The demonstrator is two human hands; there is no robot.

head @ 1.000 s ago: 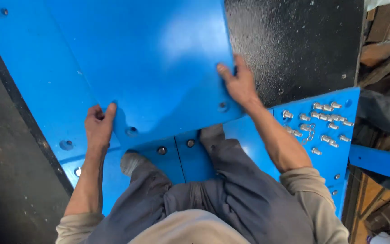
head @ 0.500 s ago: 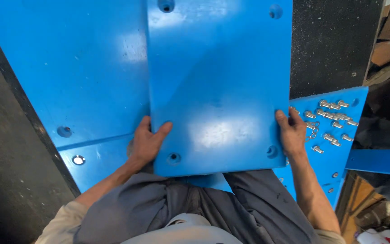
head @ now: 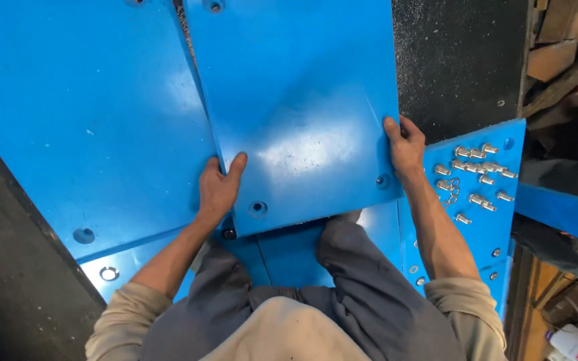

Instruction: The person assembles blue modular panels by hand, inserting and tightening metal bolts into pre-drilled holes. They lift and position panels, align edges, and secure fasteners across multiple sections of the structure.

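Left hand (head: 219,190): grip clasps the blue panel's (head: 302,107) near-left corner.
Right hand (head: 404,148): grip clasps its right edge.
Bolts (head: 476,175): loose, just beside the right hand.

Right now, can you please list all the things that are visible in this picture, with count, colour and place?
held panel: one, blue, centre, gripped at both lower corners
large panel: one, blue, left, beside the held panel
lower panels: several, blue, under the knees
bolts: about a dozen, silver, loose on the right panel
black surface: one, top right
trousers: grey, bottom centre
left hand: on the held panel's lower left edge
right hand: on its right edge
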